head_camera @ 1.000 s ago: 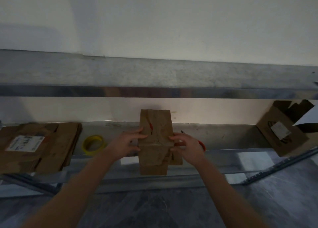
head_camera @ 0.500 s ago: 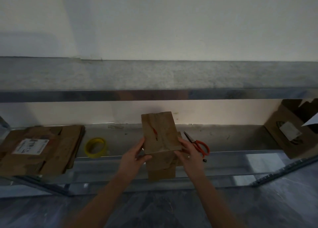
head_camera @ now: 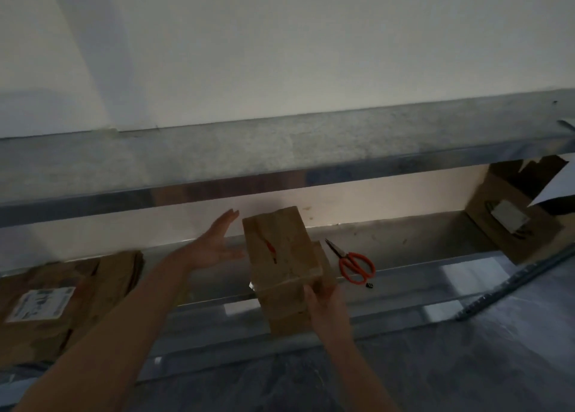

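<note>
A small brown cardboard box [head_camera: 281, 253] with a red mark on its top is held up in front of the lower metal shelf [head_camera: 435, 268]. My right hand [head_camera: 325, 299] grips it at its lower right corner, fingers curled round the edge. Just to the left of the box, my left hand [head_camera: 214, 243] is off it, fingers straight and palm turned towards the box. A strip of clear tape shows along the box's front fold.
Orange-handled scissors [head_camera: 353, 262] lie on the shelf right of the box. Flattened cardboard with a white label [head_camera: 62, 296] is stacked at the left. An open carton [head_camera: 513, 215] leans at the right. An upper metal shelf [head_camera: 280, 153] overhangs.
My left hand has let go of the box and moved up and left, now open. The box has tilted and stays in my right hand. The yellow tape roll is now hidden.
</note>
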`<state>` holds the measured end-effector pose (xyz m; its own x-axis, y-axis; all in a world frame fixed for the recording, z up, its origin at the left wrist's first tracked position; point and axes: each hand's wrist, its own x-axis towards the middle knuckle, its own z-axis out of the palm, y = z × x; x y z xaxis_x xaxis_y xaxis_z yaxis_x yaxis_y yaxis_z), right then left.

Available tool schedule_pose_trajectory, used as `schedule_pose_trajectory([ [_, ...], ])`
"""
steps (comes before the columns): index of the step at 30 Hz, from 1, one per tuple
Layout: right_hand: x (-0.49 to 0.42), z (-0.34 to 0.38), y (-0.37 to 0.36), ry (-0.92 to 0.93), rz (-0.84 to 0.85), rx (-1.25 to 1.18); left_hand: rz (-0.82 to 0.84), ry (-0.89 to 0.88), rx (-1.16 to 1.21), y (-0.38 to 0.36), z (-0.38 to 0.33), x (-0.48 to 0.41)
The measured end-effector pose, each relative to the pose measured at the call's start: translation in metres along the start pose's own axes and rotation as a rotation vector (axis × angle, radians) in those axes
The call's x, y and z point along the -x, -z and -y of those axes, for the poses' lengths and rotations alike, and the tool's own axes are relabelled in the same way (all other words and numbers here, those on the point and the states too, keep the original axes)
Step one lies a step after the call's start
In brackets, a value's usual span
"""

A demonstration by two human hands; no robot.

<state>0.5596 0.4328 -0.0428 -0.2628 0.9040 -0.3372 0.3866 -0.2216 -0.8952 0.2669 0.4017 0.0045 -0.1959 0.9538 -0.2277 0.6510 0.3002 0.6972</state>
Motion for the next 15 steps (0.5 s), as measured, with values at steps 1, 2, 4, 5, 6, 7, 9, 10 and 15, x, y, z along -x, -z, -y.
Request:
schedule_pose_trajectory([
  [1, 0.006, -0.002, -0.006, -0.013, 0.018, -0.033, 0.018, 0.022, 0.001, 0.003, 0.002, -0.006],
  [2, 0.014, -0.001, -0.01, -0.006, 0.021, -0.089, 0.029, 0.021, 0.003, 0.004, 0.001, -0.012],
  [4, 0.026, 0.004, -0.016, 0.071, 0.038, -0.174, 0.029, -0.044, 0.044, 0.003, -0.004, -0.016],
  [5, 0.032, 0.007, -0.017, 0.114, 0.068, -0.182, 0.028, -0.088, 0.061, 0.001, -0.006, -0.016],
  [6, 0.036, 0.008, -0.019, 0.147, 0.109, -0.16, 0.026, -0.114, 0.062, -0.002, -0.006, -0.014],
  [7, 0.041, 0.011, -0.021, 0.168, 0.151, -0.113, 0.014, -0.115, 0.054, -0.007, -0.002, -0.012],
  [9, 0.048, 0.017, -0.028, 0.17, 0.196, -0.055, -0.045, -0.062, 0.03, -0.015, 0.009, -0.011],
  [10, 0.049, 0.02, -0.032, 0.16, 0.196, -0.078, -0.079, -0.019, 0.03, -0.016, 0.011, -0.013],
  [15, 0.048, 0.032, -0.043, 0.103, 0.11, -0.343, 0.002, 0.004, 0.014, -0.006, -0.008, -0.026],
])
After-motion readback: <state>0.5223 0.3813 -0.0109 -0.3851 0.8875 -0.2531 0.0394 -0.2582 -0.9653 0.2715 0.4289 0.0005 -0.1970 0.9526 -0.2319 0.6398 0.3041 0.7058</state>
